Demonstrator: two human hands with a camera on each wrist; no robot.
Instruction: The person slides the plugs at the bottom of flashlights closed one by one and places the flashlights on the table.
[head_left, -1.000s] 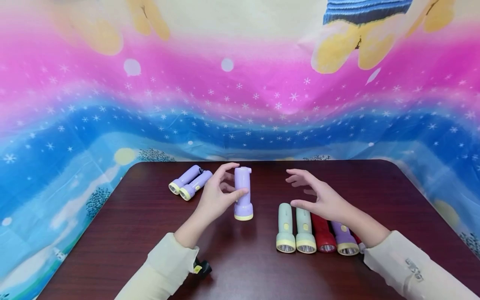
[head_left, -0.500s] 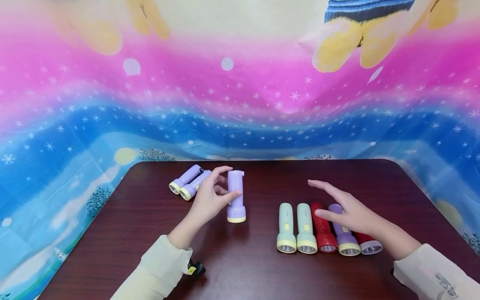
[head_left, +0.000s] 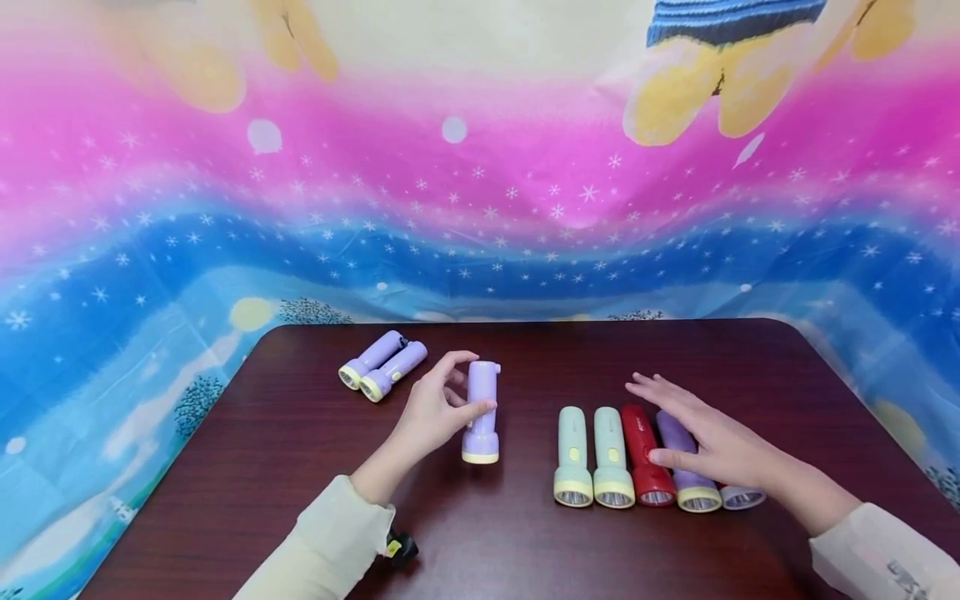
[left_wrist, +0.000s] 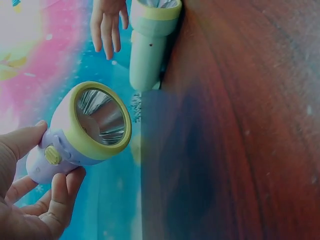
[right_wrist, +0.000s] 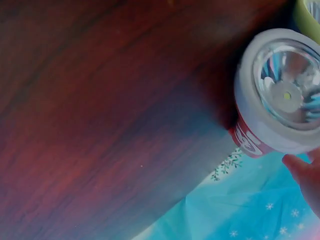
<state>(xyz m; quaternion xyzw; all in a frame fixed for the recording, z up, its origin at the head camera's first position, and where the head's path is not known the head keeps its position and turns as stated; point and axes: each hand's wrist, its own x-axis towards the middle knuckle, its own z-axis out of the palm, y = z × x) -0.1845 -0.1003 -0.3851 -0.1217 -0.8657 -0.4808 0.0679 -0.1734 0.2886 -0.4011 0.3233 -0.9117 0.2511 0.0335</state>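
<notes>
My left hand (head_left: 435, 404) grips a lavender flashlight (head_left: 483, 417) between thumb and fingers, over the middle of the table. In the left wrist view the yellow-rimmed lens and yellow switch of this lavender flashlight (left_wrist: 87, 127) face the camera. Over the right end of a row, my right hand (head_left: 723, 437) spreads with its fingers extended and holds nothing. Beneath it lie a purple flashlight (head_left: 699, 498) and a red one with a whitish rim (head_left: 742, 498), both partly hidden. That whitish rim (right_wrist: 242, 95) looms large in the right wrist view.
Left of the purple flashlight lie a red flashlight (head_left: 639, 433) and two mint green flashlights (head_left: 572, 437), side by side with lenses toward me. Two more lavender flashlights (head_left: 401, 364) rest at the back left of the dark wooden table (head_left: 300, 450). A patterned cloth (head_left: 480, 208) hangs behind.
My right hand has moved right and toward me, from above the mint green flashlights to above the purple one. The left hand, still gripping the lavender flashlight, has come slightly nearer.
</notes>
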